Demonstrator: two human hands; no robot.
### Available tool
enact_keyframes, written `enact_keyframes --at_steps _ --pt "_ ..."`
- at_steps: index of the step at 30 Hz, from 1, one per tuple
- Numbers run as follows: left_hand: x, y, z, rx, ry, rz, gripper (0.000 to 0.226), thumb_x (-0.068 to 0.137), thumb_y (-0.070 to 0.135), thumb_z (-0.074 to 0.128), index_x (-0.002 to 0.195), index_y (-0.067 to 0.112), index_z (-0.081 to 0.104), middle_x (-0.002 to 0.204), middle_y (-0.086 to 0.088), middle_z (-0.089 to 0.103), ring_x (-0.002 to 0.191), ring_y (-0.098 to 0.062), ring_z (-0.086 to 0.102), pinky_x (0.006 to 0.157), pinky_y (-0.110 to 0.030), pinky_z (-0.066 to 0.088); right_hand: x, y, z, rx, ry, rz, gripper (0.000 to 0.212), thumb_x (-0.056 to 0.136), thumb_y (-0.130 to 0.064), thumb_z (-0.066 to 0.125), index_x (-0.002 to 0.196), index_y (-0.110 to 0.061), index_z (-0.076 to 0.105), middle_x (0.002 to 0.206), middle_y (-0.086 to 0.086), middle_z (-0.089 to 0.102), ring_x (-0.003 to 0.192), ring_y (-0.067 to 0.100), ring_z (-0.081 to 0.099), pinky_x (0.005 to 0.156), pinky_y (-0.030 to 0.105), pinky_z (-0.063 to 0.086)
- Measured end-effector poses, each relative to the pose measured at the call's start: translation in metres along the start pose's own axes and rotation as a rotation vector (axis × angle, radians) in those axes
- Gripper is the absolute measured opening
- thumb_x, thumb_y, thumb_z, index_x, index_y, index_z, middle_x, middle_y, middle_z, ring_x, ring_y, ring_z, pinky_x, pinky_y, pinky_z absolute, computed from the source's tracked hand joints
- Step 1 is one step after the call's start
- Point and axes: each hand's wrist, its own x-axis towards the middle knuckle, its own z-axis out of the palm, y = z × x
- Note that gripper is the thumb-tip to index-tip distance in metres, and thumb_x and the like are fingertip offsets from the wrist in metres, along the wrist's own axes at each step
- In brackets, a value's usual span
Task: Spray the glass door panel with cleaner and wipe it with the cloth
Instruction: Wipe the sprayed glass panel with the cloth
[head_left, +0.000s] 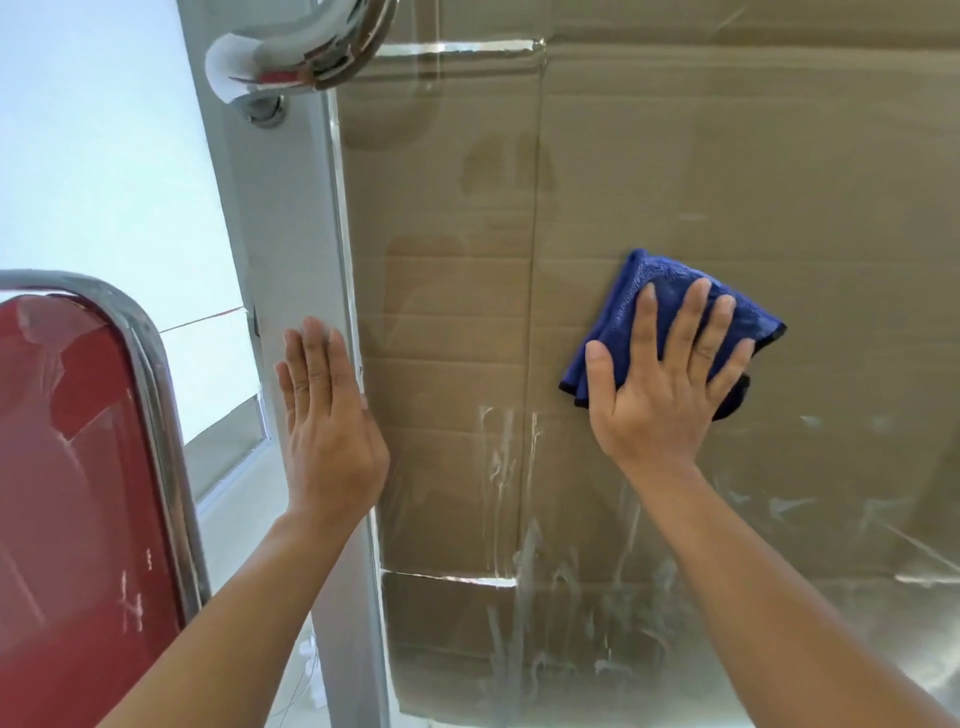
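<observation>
The glass door panel (675, 171) fills the right side of the view, with brown cardboard behind it. White streaks of cleaner run down its lower part. A folded blue cloth (670, 291) lies flat against the glass at mid-height. My right hand (660, 379) presses on the cloth with straight, spread fingers. My left hand (327, 415) rests flat on the grey door frame (291, 234), fingers straight and together, at the glass's left edge. No spray bottle is in view.
A chrome door handle (291, 52) juts out at the top of the frame. A red chair with a chrome tube frame (150, 364) stands close at the lower left. A white wall and floor lie behind the chair.
</observation>
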Motion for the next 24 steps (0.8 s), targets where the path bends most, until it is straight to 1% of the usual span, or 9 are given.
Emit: enact_keyframes --at_steps 2,4,7,10,12,15,17,20,24 --pt "-0.001 0.0 0.0 -0.007 0.002 -0.006 0.068 0.094 -0.006 0.037 0.155 -0.003 0.007 0.164 -0.019 0.001 0.152 -0.03 -0.008 0.123 -0.04 -0.007 0.0 -0.013 0.0 0.015 -0.027 0.071 0.067 0.106 -0.057 0.035 0.16 -0.018 0.027 0.164 0.024 0.022 0.151 0.047 0.018 0.115 0.074 0.015" --pt "-0.003 -0.001 -0.001 -0.02 -0.013 0.001 0.068 0.093 -0.005 0.035 0.155 -0.003 0.006 0.164 -0.019 0.001 0.152 -0.029 -0.009 0.123 -0.04 -0.007 0.0 -0.039 0.001 0.033 -0.047 0.07 0.067 0.105 -0.058 0.032 0.16 -0.019 0.027 0.165 0.023 0.022 0.151 0.047 0.017 0.115 0.074 0.014" --pt "-0.007 -0.006 -0.005 -0.026 -0.046 0.038 0.07 0.091 -0.008 0.036 0.154 -0.004 0.007 0.164 -0.021 0.001 0.152 -0.026 -0.011 0.124 -0.039 -0.006 -0.006 -0.084 0.003 0.073 -0.042 -0.058 0.065 0.103 -0.058 0.04 0.158 -0.024 0.034 0.164 0.019 0.027 0.152 0.044 0.02 0.118 0.071 0.013" --pt "-0.011 -0.011 -0.008 -0.032 -0.067 0.07 0.069 0.092 -0.008 0.038 0.154 -0.005 0.008 0.163 -0.022 0.003 0.152 -0.027 -0.009 0.124 -0.04 -0.004 -0.022 -0.119 0.005 0.129 -0.093 -0.204 0.063 0.103 -0.057 0.043 0.157 -0.027 0.036 0.165 0.013 0.027 0.154 0.035 0.013 0.122 0.065 0.008" --pt "-0.014 -0.013 -0.009 -0.034 -0.069 0.068 0.067 0.093 -0.005 0.036 0.154 -0.005 0.009 0.163 -0.023 0.004 0.152 -0.028 -0.007 0.124 -0.042 -0.002 -0.033 -0.127 0.007 0.166 -0.11 -0.285 0.061 0.103 -0.057 0.045 0.156 -0.029 0.038 0.165 0.01 0.029 0.154 0.032 0.013 0.123 0.062 0.007" --pt "-0.017 -0.007 -0.005 -0.03 -0.048 0.066 0.065 0.094 -0.003 0.037 0.153 -0.006 0.011 0.162 -0.024 0.007 0.152 -0.032 -0.004 0.124 -0.046 0.0 -0.041 -0.113 0.008 0.155 -0.106 -0.382 0.061 0.102 -0.059 0.046 0.155 -0.031 0.04 0.165 0.007 0.029 0.154 0.029 0.017 0.124 0.059 0.01" --pt "-0.019 0.004 0.0 -0.039 -0.039 0.096 0.062 0.095 0.0 0.038 0.153 -0.006 0.015 0.161 -0.025 0.011 0.152 -0.034 0.0 0.124 -0.049 0.004 -0.041 -0.093 0.008 0.138 -0.091 -0.388 0.061 0.101 -0.061 0.047 0.155 -0.032 0.041 0.164 0.006 0.03 0.154 0.028 0.02 0.123 0.059 0.013" --pt "-0.017 0.029 0.009 -0.091 -0.043 0.14 0.06 0.094 0.002 0.045 0.15 -0.007 0.025 0.16 -0.026 0.017 0.151 -0.039 0.007 0.123 -0.052 0.008 -0.038 -0.055 0.004 0.103 -0.059 -0.303 0.063 0.1 -0.062 0.049 0.154 -0.031 0.042 0.164 0.007 0.027 0.154 0.03 0.019 0.122 0.06 0.014" --pt "-0.012 0.064 0.017 -0.188 -0.043 0.19 0.056 0.089 0.007 0.057 0.143 -0.004 0.042 0.157 -0.023 0.027 0.15 -0.039 0.015 0.118 -0.062 0.018 -0.025 0.009 -0.001 0.033 -0.027 -0.18 0.065 0.101 -0.061 0.047 0.155 -0.029 0.036 0.163 0.012 0.024 0.152 0.038 0.024 0.121 0.064 0.015"
